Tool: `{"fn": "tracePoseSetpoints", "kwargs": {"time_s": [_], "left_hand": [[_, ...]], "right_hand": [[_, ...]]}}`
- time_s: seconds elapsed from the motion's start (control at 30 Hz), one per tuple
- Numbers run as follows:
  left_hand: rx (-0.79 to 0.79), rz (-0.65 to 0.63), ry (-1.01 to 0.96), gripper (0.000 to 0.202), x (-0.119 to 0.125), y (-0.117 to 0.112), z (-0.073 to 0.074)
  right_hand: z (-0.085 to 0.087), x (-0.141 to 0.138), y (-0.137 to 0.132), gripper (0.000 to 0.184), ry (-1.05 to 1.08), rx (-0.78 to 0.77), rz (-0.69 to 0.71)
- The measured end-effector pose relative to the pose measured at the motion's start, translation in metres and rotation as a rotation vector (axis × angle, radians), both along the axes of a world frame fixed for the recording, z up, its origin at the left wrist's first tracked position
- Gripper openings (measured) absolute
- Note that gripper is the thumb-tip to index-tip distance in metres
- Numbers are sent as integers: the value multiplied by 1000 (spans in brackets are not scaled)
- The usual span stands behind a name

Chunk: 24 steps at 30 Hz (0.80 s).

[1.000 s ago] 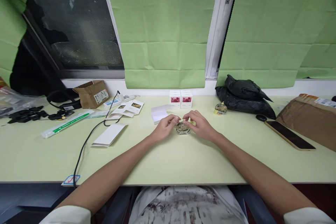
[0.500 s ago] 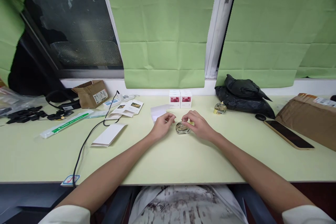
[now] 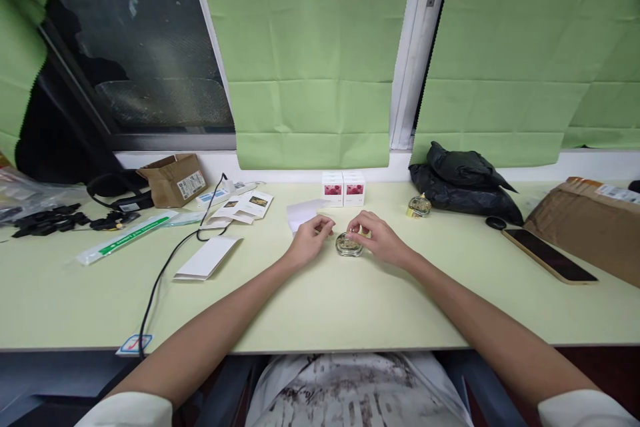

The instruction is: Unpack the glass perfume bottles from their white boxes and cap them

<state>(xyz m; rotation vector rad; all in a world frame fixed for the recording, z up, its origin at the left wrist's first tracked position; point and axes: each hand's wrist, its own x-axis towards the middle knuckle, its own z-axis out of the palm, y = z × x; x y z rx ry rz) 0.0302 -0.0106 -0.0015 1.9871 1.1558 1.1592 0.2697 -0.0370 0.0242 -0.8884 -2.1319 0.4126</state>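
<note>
Right hand (image 3: 380, 238) is pinching the small glass bottle (image 3: 349, 245) at its top, thumb and forefinger closing on the far right edge, heel of the hand resting on the desk (image 3: 320, 310).

Bottle is sitting flat on the desk, about mid-width, between the two hands.

Left hand (image 3: 309, 240) is lying just left of it, fingers curled in and not touching the glass. Cannot tell whether that grip is pinching anything small.

Judgement: the glass is looking smooth and rounded, so a fingertip pinch alone is risking a slip or a spin. Bracing the left side with the free hand and keeping the bottle low over the desk would be the safer handling.

Folded white paper (image 3: 301, 213) is lying just beyond the left hand. Two small white boxes (image 3: 343, 188) are standing farther back, and a second bottle (image 3: 419, 206) is sitting well apart to the right.
</note>
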Motion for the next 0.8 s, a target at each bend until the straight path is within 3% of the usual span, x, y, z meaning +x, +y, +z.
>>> {"fn": "tracePoseSetpoints", "kwargs": {"time_s": [0.37, 0.57, 0.8], "left_hand": [[-10, 9, 8, 40, -1, -1, 1], [-26, 17, 10, 41, -1, -1, 0], [-22, 15, 9, 37, -1, -2, 1]], "right_hand": [[13, 17, 9, 16, 54, 14, -27], [29, 61, 31, 19, 23, 245, -328], [37, 132, 44, 23, -338, 317, -728]]}}
